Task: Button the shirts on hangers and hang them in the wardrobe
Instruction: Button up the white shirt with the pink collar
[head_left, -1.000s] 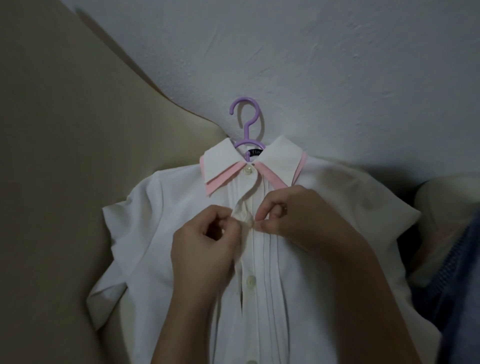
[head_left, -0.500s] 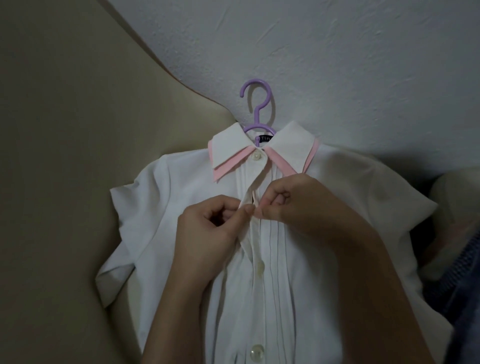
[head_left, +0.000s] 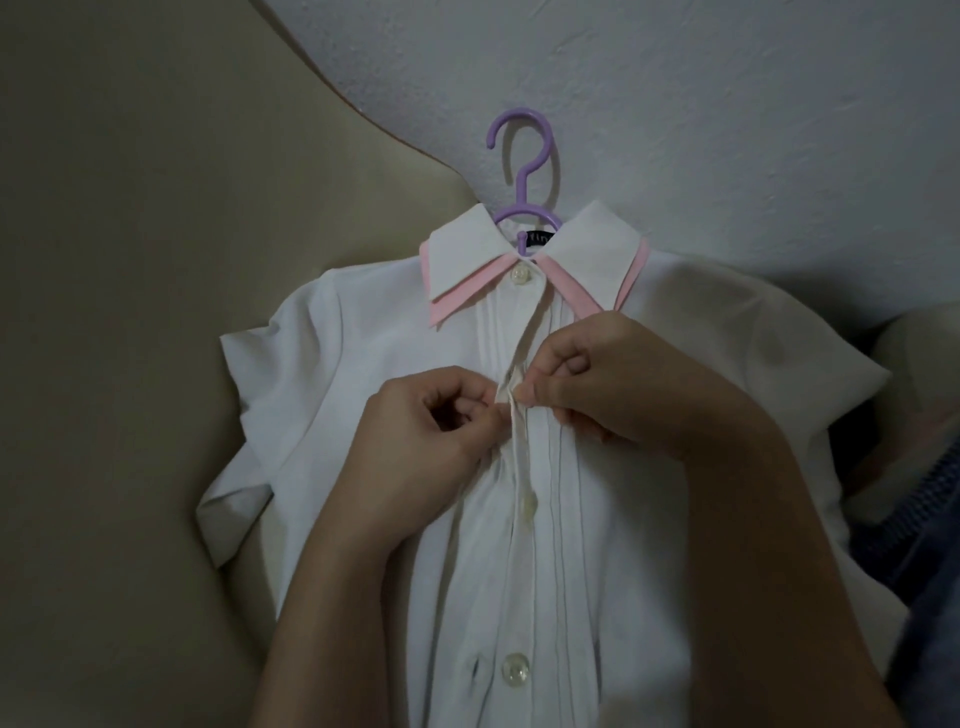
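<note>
A white short-sleeved shirt (head_left: 363, 374) with a pink-edged collar lies flat on a purple hanger (head_left: 524, 156), its hook pointing away from me. The top collar button (head_left: 519, 274) is fastened. My left hand (head_left: 415, 447) pinches the left edge of the front placket just below the collar. My right hand (head_left: 623, 379) pinches the right edge at the same spot, fingertips meeting over the second button's place. That button is hidden by my fingers. Two more buttons (head_left: 527, 506) show lower down the placket.
The shirt lies across a beige cushion or bedding (head_left: 130, 312) on the left and a pale bluish-white surface (head_left: 727, 104) behind. Blue denim fabric (head_left: 935, 545) sits at the right edge, beside a pale rounded cushion (head_left: 919, 353).
The view has shifted down the shirt, so the hanger sits higher in frame. Both hands stay pinched at the second button's place, with small finger movements.
</note>
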